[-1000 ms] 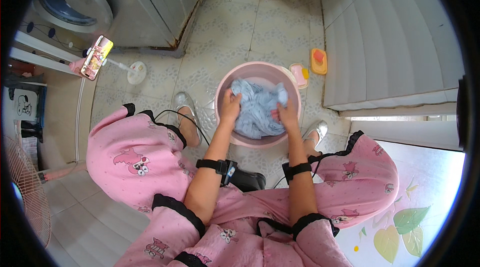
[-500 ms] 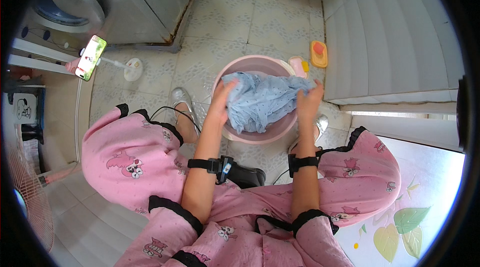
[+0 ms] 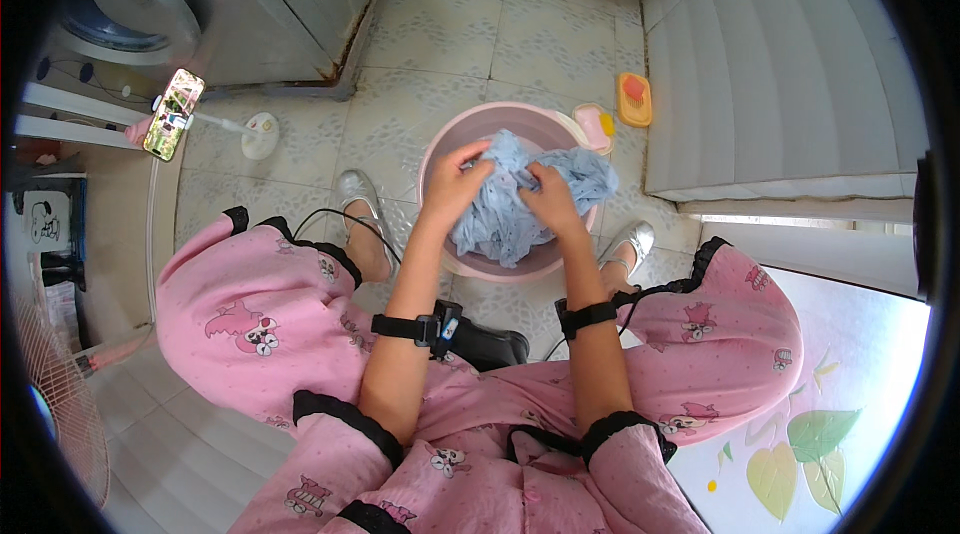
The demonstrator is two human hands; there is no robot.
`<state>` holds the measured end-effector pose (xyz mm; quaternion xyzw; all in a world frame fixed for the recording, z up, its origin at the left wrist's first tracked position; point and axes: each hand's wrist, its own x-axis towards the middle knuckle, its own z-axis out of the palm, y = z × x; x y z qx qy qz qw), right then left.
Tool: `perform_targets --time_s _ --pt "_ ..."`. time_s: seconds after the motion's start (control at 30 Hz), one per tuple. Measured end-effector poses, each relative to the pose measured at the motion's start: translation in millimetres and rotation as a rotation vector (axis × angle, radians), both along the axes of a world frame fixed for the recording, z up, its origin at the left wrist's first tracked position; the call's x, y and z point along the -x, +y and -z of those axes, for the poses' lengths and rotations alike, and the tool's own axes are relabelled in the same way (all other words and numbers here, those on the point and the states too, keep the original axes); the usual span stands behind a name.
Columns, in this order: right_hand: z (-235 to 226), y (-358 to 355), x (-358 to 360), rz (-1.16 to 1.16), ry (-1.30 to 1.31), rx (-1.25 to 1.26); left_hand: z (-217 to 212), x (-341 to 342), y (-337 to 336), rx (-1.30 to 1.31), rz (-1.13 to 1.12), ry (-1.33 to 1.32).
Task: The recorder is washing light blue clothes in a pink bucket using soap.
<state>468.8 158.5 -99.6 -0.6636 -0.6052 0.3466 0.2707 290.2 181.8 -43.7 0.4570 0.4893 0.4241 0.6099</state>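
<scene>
A light blue cloth with small dark dots [image 3: 493,224] lies bunched in a round pink basin [image 3: 452,125] on the floor between my feet. Its right end drapes over the basin's right rim. My left hand [image 3: 457,182] pinches the cloth near the basin's left side, thumb and fingers closing on a raised fold. My right hand [image 3: 549,198] grips the cloth at its middle, close to the left hand, fingers bent into the fabric. The folds hide some of the fingertips.
Right of the basin are a pink and white item with a yellow part [image 3: 593,127] and an orange dish holding a red object [image 3: 633,100]. A lit phone [image 3: 174,114] on a stand is at left, near a washing machine door [image 3: 128,12]. A fan [image 3: 62,404] stands lower left.
My right hand has moved left from the cloth's right end to its middle, nearer my left hand. The cloth is bunched higher, and its right end now hangs over the rim.
</scene>
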Motion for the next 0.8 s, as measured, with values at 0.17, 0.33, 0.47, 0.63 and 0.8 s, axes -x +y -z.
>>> perform_targets --time_s 0.17,0.33,0.47,0.63,0.8 --pt "-10.3 9.8 -42.8 0.110 0.158 -0.009 7.5 21.2 13.8 -0.013 -0.095 0.188" --pt "-58.8 14.3 -56.3 0.151 0.126 -0.180 13.9 30.7 19.7 0.016 -0.168 0.126" --pt "-77.8 10.4 -69.8 0.180 0.394 -0.147 -0.1 33.1 20.5 0.113 -0.342 -0.005" --pt "-72.3 5.4 -103.4 0.204 0.355 0.322 -8.7 32.8 17.2 0.188 -0.294 -0.214" --pt "-73.0 -0.3 -56.4 -0.003 -0.096 0.310 -15.7 12.9 3.3 0.286 -0.178 -0.274"
